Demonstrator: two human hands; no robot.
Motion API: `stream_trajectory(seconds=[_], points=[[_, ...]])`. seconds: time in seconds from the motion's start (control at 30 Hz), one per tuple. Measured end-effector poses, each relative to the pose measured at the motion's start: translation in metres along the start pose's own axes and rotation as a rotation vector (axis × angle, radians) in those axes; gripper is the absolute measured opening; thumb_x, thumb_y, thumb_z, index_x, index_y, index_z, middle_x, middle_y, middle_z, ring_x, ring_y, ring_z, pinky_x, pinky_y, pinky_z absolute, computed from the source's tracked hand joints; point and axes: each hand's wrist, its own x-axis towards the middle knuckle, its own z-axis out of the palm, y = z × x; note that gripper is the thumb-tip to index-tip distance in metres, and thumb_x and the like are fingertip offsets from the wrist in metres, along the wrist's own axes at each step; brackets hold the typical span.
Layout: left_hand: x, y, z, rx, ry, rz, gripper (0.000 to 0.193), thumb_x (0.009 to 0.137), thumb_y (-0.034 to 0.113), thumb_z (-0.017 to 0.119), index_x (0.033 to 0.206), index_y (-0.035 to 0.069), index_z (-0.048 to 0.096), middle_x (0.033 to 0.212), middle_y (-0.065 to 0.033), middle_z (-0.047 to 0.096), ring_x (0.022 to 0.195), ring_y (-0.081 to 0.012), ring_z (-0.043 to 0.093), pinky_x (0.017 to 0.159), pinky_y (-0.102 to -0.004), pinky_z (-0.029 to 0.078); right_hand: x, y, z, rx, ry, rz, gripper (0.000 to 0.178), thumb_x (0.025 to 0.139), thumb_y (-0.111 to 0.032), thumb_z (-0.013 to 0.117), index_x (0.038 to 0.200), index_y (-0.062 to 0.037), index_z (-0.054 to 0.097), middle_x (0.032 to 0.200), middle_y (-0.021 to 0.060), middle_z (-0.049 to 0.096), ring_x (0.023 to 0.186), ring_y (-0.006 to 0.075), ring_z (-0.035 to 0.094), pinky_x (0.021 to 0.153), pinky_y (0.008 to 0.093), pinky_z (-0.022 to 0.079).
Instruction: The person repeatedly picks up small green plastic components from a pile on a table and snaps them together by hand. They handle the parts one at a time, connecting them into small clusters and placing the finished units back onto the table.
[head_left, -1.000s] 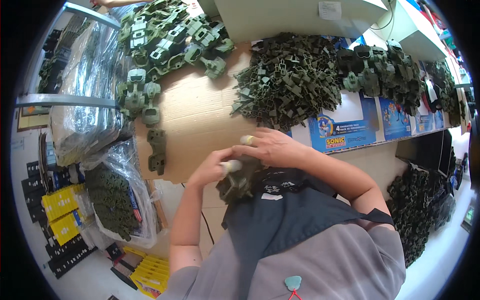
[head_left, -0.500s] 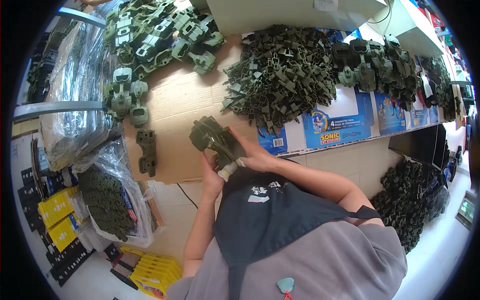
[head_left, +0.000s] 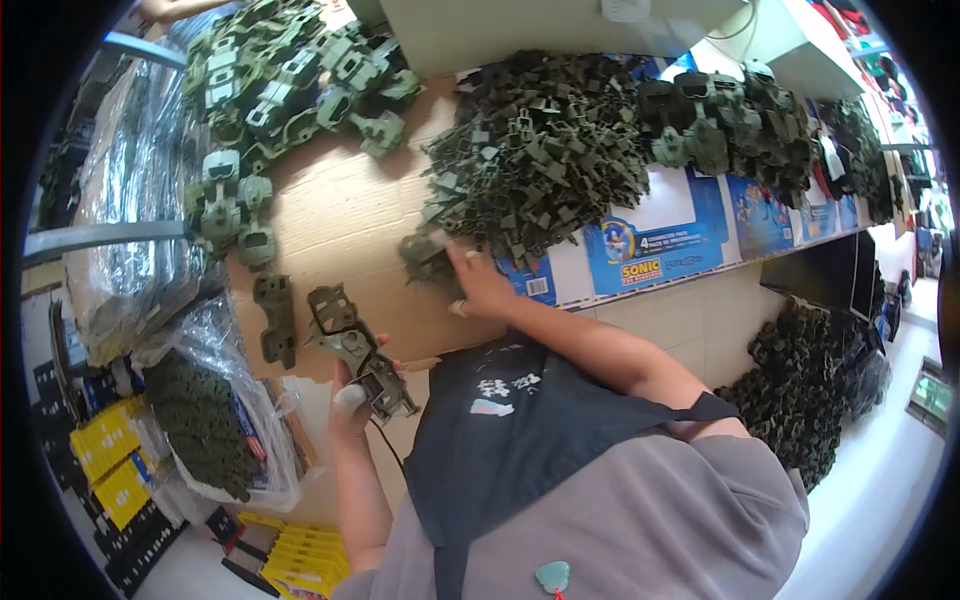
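My left hand [head_left: 350, 408], with a white wrap on one digit, holds a dark green moulded plastic shell [head_left: 345, 340]. The shell is tilted past the cardboard's near edge, its hollow, ribbed side showing. Over the cardboard, my right hand [head_left: 485, 290] has its fingers at a smaller green plastic part [head_left: 425, 262], smeared by motion, and appears to grip it. That part is beside the near left edge of a large heap of small green plastic parts [head_left: 545, 160]. A ring shows on the right hand.
Brown cardboard [head_left: 340, 220] covers the left of the table. Green shells [head_left: 300, 80] are piled at its back, with a separate shell [head_left: 273, 320] near its left edge. More shells [head_left: 720, 115] stand right of the heap. Plastic-wrapped stock [head_left: 140, 220] and yellow trays [head_left: 300, 550] are at left.
My hands have separated from one shared green piece. The left moved left and nearer with a shell, now turned hollow side up; the right moved to the heap's edge. The whole view shifted slightly.
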Motion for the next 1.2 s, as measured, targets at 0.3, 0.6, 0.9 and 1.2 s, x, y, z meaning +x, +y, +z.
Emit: stream_trajectory(seconds=[0.3, 0.6, 0.9, 1.2], points=[[0.036, -0.026, 0.012, -0.39, 0.0, -0.014, 0.058, 0.084, 0.046, 0.049, 0.121, 0.002, 0.043, 0.118, -0.0157, 0.049, 0.101, -0.0299, 0.053, 0.089, -0.0421, 0.044, -0.018, 0.046, -0.057, -0.354, 0.39, -0.438, 0.021, 0.066, -0.012, 0.055, 0.087, -0.0122, 0.058, 0.088, 0.0112, 0.051, 0.097, 0.0275, 0.046, 0.08, 0.0384, 0.04], [0.04, -0.031, 0.018, -0.024, -0.006, -0.141, 0.049, 0.084, 0.04, 0.048, 0.111, -0.001, 0.049, 0.099, -0.0132, 0.059, 0.081, -0.023, 0.062, 0.071, -0.0349, 0.053, 0.042, 0.046, -0.067, -0.633, 0.408, -0.819, 0.01, 0.068, -0.011, 0.056, 0.077, -0.0084, 0.059, 0.089, 0.011, 0.054, 0.104, 0.0282, 0.045, 0.089, 0.0384, 0.034], [0.054, -0.022, 0.059, 0.14, 0.015, -0.32, 0.036, 0.085, 0.025, 0.05, 0.11, -0.001, 0.049, 0.096, -0.0131, 0.06, 0.083, -0.0199, 0.062, 0.069, -0.0337, 0.054, -0.078, -0.029, -0.127, 0.103, 0.248, -0.605, 0.039, 0.061, -0.003, 0.064, 0.098, -0.0129, 0.059, 0.074, 0.0076, 0.053, 0.067, 0.0258, 0.056, 0.058, 0.0348, 0.046], [0.06, -0.005, 0.112, 0.628, -0.161, -0.268, 0.035, 0.084, 0.016, 0.052, 0.117, 0.005, 0.046, 0.103, -0.0047, 0.058, 0.085, -0.0099, 0.057, 0.071, -0.0234, 0.048, -0.11, -0.02, -0.132, -0.075, 0.166, -0.553, 0.042, 0.062, -0.004, 0.062, 0.103, -0.0122, 0.057, 0.076, 0.0086, 0.056, 0.068, 0.0276, 0.057, 0.06, 0.0378, 0.047]])
